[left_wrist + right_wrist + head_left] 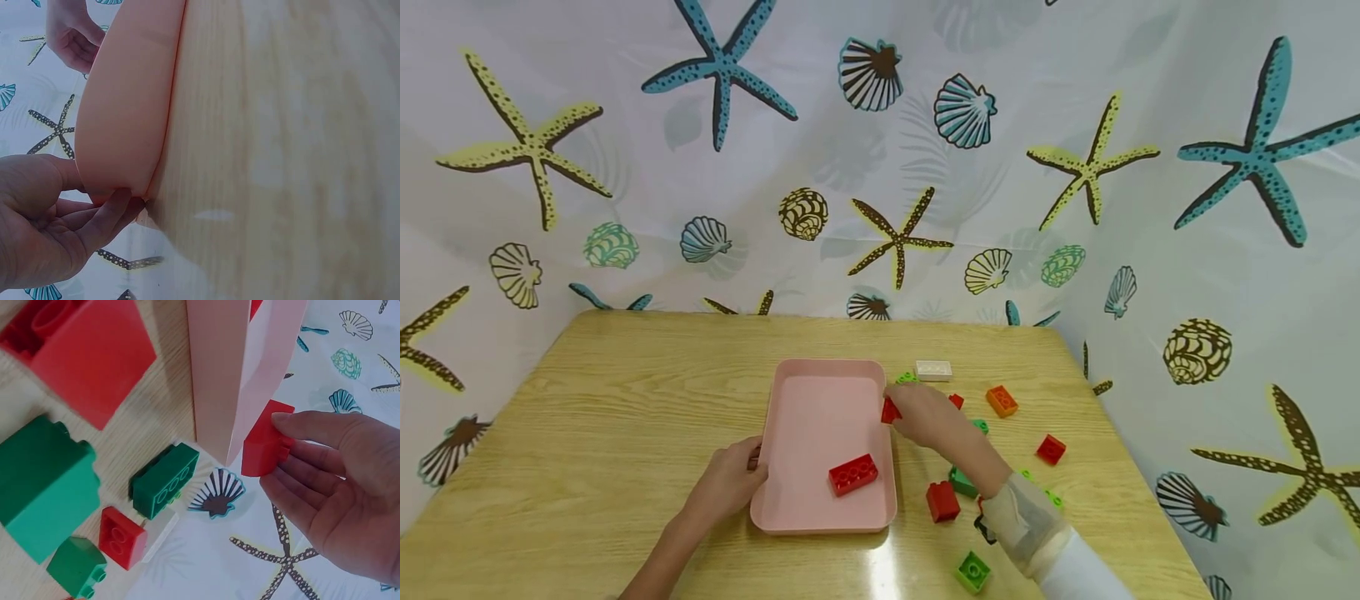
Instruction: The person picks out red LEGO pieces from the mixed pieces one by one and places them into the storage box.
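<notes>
A pink tray (820,517) lies on the table with a long red toy brick (853,475) inside it. My left hand (730,477) holds the tray's left wall; in the left wrist view the thumb is at the rim and the fingers (115,215) lie against the outer side. Over the tray's right rim, my right hand (925,412) pinches a small red brick (265,440) between thumb and fingers. That brick shows beside the tray wall (219,369) in the right wrist view. The right hand partly covers its brick in the head view.
Right of the tray lie several loose bricks: a red one (942,502), a light green one (973,572), an orange one (1002,401), another red one (1051,449) and a white one (933,371). A dark green brick (962,482) is partly behind the right forearm. A patterned curtain (820,150) surrounds the table.
</notes>
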A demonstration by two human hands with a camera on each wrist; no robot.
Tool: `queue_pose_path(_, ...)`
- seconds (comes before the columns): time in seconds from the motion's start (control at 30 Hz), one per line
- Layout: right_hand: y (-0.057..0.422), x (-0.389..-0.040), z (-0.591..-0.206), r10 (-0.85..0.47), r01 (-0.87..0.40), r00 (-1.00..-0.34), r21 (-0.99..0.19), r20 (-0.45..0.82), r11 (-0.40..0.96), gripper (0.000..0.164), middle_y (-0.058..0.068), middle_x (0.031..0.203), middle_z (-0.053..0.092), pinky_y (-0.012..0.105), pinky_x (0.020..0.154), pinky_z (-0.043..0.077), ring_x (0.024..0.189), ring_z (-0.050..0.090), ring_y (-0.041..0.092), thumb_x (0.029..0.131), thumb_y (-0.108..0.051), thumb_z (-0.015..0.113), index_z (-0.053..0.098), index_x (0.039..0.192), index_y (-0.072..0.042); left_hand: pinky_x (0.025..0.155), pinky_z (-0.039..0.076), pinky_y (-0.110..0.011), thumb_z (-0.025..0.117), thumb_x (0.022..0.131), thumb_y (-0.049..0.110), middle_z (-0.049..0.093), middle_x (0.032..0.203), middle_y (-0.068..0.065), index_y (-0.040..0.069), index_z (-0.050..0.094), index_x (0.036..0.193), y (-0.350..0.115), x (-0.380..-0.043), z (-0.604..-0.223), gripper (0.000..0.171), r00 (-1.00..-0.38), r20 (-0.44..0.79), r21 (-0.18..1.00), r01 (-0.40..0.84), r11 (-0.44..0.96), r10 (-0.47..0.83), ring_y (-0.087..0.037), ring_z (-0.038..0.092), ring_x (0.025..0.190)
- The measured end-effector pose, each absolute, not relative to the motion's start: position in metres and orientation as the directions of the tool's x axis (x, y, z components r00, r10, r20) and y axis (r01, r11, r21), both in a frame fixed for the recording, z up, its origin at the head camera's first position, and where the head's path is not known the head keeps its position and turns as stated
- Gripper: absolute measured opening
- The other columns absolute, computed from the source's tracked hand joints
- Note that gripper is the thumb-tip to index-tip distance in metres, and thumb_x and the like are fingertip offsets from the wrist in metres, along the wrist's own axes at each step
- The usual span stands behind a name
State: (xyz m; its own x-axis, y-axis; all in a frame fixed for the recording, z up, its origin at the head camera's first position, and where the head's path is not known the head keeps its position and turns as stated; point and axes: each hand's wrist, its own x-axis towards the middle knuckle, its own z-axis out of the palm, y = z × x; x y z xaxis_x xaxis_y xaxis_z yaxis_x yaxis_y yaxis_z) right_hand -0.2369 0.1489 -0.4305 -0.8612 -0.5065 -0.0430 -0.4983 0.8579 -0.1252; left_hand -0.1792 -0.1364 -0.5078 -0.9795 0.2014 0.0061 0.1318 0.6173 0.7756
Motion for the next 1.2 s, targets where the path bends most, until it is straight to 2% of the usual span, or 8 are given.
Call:
queue_pose_path(0.17, 0.138, -0.238, -0.428, -0.545, -0.538, -0.837, -0.106, -0.056, 0.836, 0.030, 0.004, 0.093, 0.062, 0.026, 0.068, 0.050, 0.075, 0.050, 0.013, 0.080, -0.013, 0.067, 0.059, 0.107, -0.006, 0.074, 0.055, -0.037, 0.052, 0.086, 0.004, 0.060, 0.111, -0.023, -0.010, 0.045, 0.126, -0.135, -0.181, -0.509, 0.042, -0.980, -0.002, 0.773, 0.124, 0.623, 0.198, -0.024, 0.057, 0.094)
queue_pose_path(0.33, 0.128, -0.239, -0.432, -0.585, -0.577, -0.809, -0.112, -0.058, 0.809, 0.030, 0.005, 0.096, 0.061, 0.023, 0.065, 0.049, 0.075, 0.049, 0.012, 0.079, -0.009, 0.066, 0.060, 0.109, -0.006, 0.073, 0.055, -0.037, 0.052, 0.085, 0.003, 0.061, 0.111, -0.024, -0.010, 0.046, 0.125, -0.135, -0.182, -0.508, 0.042, -0.980, -0.001, 0.770, 0.127, 0.625, 0.200, -0.024, 0.058, 0.093)
queue_pose_path(0.6, 0.116, -0.242, -0.445, -0.600, -0.591, -0.792, -0.104, -0.112, 0.800, 0.031, 0.002, 0.089, 0.058, 0.017, 0.060, 0.047, 0.070, 0.047, 0.011, 0.078, -0.011, 0.069, 0.061, 0.107, -0.010, 0.072, 0.055, -0.036, 0.053, 0.085, 0.002, 0.061, 0.110, -0.022, -0.010, 0.047, 0.124, -0.136, -0.182, -0.508, 0.041, -0.981, -0.010, 0.768, 0.118, 0.630, 0.196, -0.022, 0.058, 0.093)
queue_pose_path(0.93, 0.109, -0.246, -0.454, -0.631, -0.626, -0.767, -0.084, -0.115, 0.776, 0.027, -0.002, 0.082, 0.054, 0.019, 0.058, 0.045, 0.069, 0.046, 0.010, 0.078, -0.017, 0.070, 0.061, 0.103, -0.010, 0.072, 0.055, -0.036, 0.052, 0.086, 0.002, 0.061, 0.110, -0.023, -0.011, 0.046, 0.124, -0.137, -0.180, -0.507, 0.041, -0.981, -0.009, 0.769, 0.118, 0.628, 0.195, -0.023, 0.058, 0.093)
queue_pose_path(1.2, 0.107, -0.248, -0.459, -0.634, -0.629, -0.764, -0.085, -0.121, 0.773, 0.024, -0.002, 0.081, 0.055, 0.017, 0.060, 0.046, 0.070, 0.046, 0.009, 0.080, -0.014, 0.069, 0.061, 0.102, -0.011, 0.072, 0.056, -0.037, 0.052, 0.085, 0.002, 0.061, 0.109, -0.023, -0.011, 0.047, 0.124, -0.137, -0.180, -0.507, 0.041, -0.981, -0.005, 0.766, 0.120, 0.632, 0.193, -0.023, 0.058, 0.092)
